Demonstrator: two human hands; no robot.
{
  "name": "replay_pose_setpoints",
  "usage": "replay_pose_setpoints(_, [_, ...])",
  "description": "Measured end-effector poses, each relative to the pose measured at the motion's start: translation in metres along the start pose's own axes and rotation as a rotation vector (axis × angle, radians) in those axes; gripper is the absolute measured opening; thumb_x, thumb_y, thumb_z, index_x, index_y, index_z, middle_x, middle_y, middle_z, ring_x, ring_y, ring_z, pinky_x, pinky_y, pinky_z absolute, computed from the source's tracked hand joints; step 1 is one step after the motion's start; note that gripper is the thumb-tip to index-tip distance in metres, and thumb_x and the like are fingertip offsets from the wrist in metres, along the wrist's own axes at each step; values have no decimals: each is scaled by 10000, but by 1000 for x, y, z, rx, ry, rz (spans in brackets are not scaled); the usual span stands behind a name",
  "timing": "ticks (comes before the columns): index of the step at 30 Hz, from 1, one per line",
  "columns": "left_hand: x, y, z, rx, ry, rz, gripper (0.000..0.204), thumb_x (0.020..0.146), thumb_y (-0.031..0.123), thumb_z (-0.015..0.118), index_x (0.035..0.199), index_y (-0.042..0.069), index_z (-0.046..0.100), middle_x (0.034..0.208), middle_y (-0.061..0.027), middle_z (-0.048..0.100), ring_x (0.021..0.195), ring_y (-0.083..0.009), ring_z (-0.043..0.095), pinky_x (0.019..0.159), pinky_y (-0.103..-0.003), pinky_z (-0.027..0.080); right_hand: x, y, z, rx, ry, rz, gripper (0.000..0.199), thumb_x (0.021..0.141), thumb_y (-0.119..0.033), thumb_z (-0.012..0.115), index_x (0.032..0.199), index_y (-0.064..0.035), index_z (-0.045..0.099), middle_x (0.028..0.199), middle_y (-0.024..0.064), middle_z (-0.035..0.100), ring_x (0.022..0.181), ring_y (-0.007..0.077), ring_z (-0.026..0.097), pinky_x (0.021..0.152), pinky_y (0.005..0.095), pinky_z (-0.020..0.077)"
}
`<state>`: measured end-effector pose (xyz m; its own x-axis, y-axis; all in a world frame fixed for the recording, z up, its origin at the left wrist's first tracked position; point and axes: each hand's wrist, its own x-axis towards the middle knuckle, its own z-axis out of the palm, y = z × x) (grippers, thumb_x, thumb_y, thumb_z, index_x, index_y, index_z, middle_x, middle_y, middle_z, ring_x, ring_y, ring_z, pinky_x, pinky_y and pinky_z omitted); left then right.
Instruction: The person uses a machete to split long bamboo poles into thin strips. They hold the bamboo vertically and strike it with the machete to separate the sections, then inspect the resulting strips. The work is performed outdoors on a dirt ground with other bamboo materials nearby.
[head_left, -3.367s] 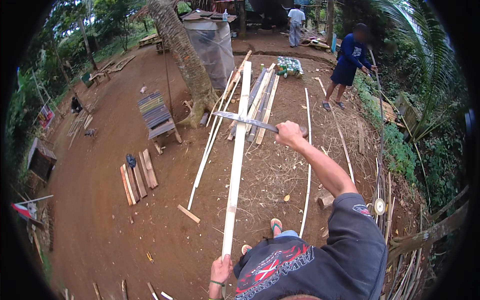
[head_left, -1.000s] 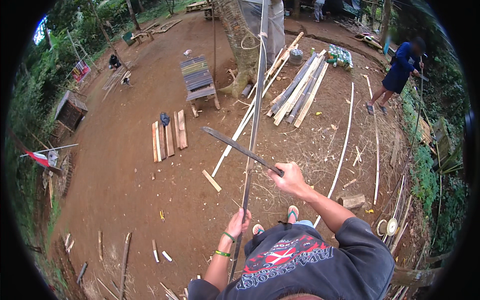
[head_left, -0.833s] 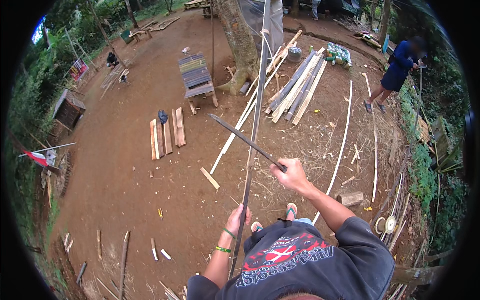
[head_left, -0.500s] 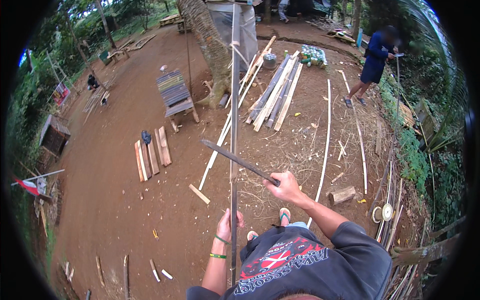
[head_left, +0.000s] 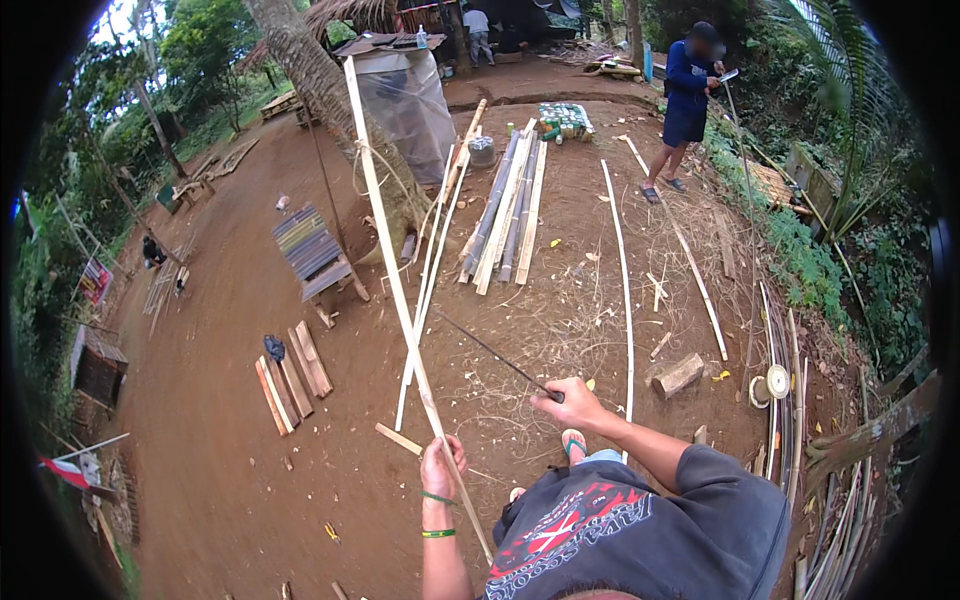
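My left hand [head_left: 443, 465] is closed round a long bamboo strip [head_left: 395, 290], which stands tilted with its top leaning to the left and its pale face toward me. A thin peeled strand [head_left: 390, 170] curls off its upper part. In my right hand [head_left: 575, 404] is the handle of a machete [head_left: 495, 352]. The blade shows almost edge-on, a narrow dark line pointing up and left, its tip close to the right side of the strip; I cannot tell whether they touch.
Split bamboo poles [head_left: 510, 205] lie in a pile ahead, left of long strips [head_left: 618, 270] on the dirt. Boards [head_left: 298, 370] and a slatted bench [head_left: 312, 250] are at left. A short log [head_left: 678, 376] lies at right. Another person [head_left: 688, 95] stands at far right holding a blade.
The bamboo strip has tipped left at its top and turned from its dark side to its pale face. The machete has turned edge-on and no longer crosses the strip. The whole view has shifted.
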<state>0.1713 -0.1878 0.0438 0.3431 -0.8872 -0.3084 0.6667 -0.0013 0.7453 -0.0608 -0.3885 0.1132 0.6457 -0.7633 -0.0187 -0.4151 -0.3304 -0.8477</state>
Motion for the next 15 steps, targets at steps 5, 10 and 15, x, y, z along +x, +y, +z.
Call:
replay_pose_setpoints(5, [-13, 17, 25, 85, 94, 103, 486, 1032, 558, 297, 1091, 129, 517, 580, 29, 350, 456, -64, 305, 418, -219, 248, -30, 90, -7, 28, 91, 311, 350, 788, -337, 755, 848, 6, 717, 743, 112, 690, 714, 177, 665, 676, 330, 508])
replay_pose_setpoints(10, [-13, 18, 14, 33, 23, 53, 489, 1022, 592, 284, 990, 141, 469, 567, 32, 333, 444, -64, 290, 415, -223, 245, -86, 219, -34, -459, -125, 877, 391, 711, -238, 714, 1033, -16, 720, 1046, 201, 714, 1017, 317, 690, 857, 392, 539])
replay_pose_setpoints(15, [-5, 22, -3, -31, -17, 72, 544, 1006, 630, 272, 822, 135, 402, 575, 8, 350, 484, -121, 355, 463, -279, 321, -299, 450, -74, -763, -71, 1466, 359, 974, -315, 511, 1168, -76, 695, 1187, 158, 680, 1138, 305, 641, 925, 412, 527])
